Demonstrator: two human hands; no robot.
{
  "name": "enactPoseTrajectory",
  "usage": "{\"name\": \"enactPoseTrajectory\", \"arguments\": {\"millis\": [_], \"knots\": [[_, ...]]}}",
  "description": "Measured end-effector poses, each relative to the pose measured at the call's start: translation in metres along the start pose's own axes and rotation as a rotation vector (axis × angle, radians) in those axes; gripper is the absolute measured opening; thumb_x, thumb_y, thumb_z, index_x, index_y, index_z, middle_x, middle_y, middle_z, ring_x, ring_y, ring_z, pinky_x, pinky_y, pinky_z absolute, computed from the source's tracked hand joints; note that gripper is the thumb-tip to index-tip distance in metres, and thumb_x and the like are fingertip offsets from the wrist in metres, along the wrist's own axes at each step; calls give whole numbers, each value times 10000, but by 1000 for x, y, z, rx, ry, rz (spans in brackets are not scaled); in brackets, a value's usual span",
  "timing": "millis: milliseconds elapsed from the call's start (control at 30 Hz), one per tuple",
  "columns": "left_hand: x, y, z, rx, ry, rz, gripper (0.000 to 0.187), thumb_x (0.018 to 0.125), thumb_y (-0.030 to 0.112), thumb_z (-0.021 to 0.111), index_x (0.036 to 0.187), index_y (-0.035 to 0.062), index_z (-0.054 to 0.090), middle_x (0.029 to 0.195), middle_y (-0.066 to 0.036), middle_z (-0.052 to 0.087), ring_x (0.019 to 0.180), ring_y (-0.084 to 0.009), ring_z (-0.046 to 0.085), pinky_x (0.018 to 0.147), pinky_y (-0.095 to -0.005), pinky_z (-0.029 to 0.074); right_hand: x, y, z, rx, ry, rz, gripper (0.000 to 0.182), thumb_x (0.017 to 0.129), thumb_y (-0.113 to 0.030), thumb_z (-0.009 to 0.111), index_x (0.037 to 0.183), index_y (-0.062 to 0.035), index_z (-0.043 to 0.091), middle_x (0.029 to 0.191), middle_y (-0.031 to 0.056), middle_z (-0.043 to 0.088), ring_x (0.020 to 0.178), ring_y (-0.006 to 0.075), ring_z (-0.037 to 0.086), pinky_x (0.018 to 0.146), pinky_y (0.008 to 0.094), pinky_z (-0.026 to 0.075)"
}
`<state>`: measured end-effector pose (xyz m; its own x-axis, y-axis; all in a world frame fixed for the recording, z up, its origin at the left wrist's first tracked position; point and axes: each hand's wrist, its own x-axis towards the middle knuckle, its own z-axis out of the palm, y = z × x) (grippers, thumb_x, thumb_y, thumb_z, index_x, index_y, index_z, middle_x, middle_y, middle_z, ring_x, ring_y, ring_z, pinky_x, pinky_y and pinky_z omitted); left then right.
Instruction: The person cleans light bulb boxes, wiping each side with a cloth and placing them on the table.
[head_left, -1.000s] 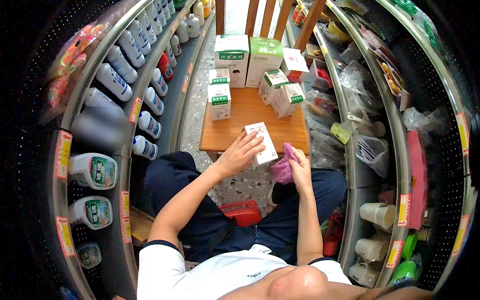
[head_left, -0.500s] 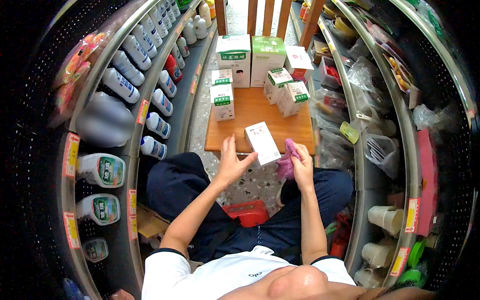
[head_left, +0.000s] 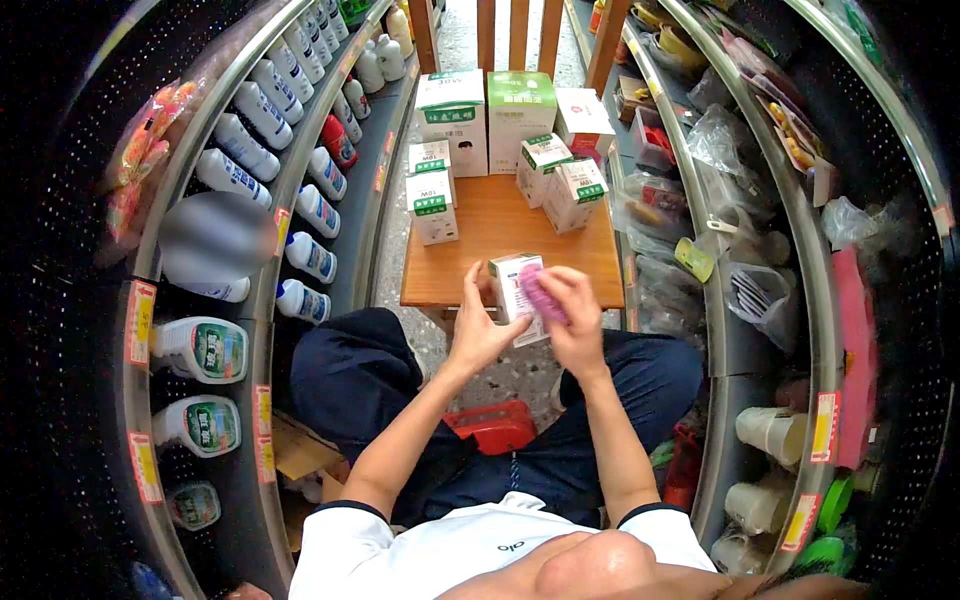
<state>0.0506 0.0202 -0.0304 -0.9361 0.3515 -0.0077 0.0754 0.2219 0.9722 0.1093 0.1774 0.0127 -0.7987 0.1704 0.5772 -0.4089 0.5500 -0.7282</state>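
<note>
A small white box (head_left: 507, 282) with a green edge stands tilted at the front edge of the wooden chair seat (head_left: 480, 215). My left hand (head_left: 481, 328) grips it from the left, thumb on the near face and fingers round the far side. Bunched in my right hand (head_left: 578, 318) is a pink-purple cloth (head_left: 541, 294), pressed against the box's face and covering part of its print. Farther back on the seat stand several white and green boxes, among them a tall green-topped box (head_left: 521, 110) and a smaller box (head_left: 432, 208) at the left.
Shelves close in on both sides. On the left are white bottles (head_left: 305, 258) and clear spray bottles (head_left: 205, 348); on the right, bagged goods (head_left: 757, 302) and pale cups (head_left: 770, 434). A red object (head_left: 492, 428) lies on the floor between my legs.
My left hand has closed round the box, which has turned to show a green edge. My right hand has moved left, bringing the cloth from beside the box onto its face.
</note>
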Motion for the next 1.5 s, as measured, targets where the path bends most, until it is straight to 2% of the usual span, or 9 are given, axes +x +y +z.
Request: {"name": "enactPoseTrajectory", "arguments": {"millis": [67,100,233,733,867,967,1067,1100,1500], "knots": [[-1,-12,2,-150,17,-31,1073,729,120,845,1536,27,143,1352,-161,538,1193,-285,584,1020,-380,472,3,-6,11,-54,-112,-139,482,713,16,688,1189,-61,676,1163,112,615,1095,313,583,953,399,484],[1,-28,0,-23,68,66,1113,628,214,907,1495,-42,258,1337,-249,520,1233,-352,536,1050,-432,433,3,-6,16,-79,-152,-192,471,714,-3,688,1180,-68,681,1155,103,618,1091,310,580,946,402,487],[-7,-33,-11,-186,-29,36,993,621,183,911,1435,-40,387,1367,-201,506,1289,-316,495,1087,-415,404,7,-11,26,-156,-231,-296,429,721,-55,681,1148,-84,698,1127,79,628,1071,299,574,919,408,496],[-57,5,-15,-515,-160,-160,1030,725,22,821,1529,-26,177,1403,-164,424,1265,-266,518,1071,-412,456,33,12,10,-371,43,-85,461,770,53,631,1212,-74,665,1134,134,572,1064,330,550,924,406,473],[-55,5,-31,-529,-119,-99,1040,713,-19,824,1533,35,186,1385,-138,485,1283,-252,525,1067,-424,475,24,35,-8,-184,232,296,345,908,21,590,1243,-47,641,1163,96,550,1065,258,589,950,351,473],[-49,5,-38,-541,-80,-52,1031,700,-34,819,1524,58,206,1390,-117,470,1287,-242,518,1088,-415,453,26,51,-15,780,435,628,316,1030,-111,520,1302,39,583,1203,32,613,1105,191,603,987,320,460],[-42,1,-44,-424,-4,61,1038,698,-44,800,1532,71,192,1389,-119,455,1301,-252,497,1094,-424,436,25,73,-28,330,218,504,378,1018,-163,545,1350,17,555,1233,95,611,1142,244,591,1011,337,441],[-38,-4,-45,-357,41,91,1041,706,-37,797,1537,75,180,1384,-124,447,1289,-257,503,1081,-419,442,14,102,-30,-239,176,433,443,949,-193,630,1334,17,561,1263,179,578,1178,334,550,1033,398,418],[13,-17,-53,331,288,599,718,731,72,843,1273,103,373,1313,-179,388,1248,-364,459,968,-439,461,-13,78,3,-726,-169,210,522,786,-250,758,1230,-43,577,1367,237,496,1275,442,458,1049,510,397]]}}
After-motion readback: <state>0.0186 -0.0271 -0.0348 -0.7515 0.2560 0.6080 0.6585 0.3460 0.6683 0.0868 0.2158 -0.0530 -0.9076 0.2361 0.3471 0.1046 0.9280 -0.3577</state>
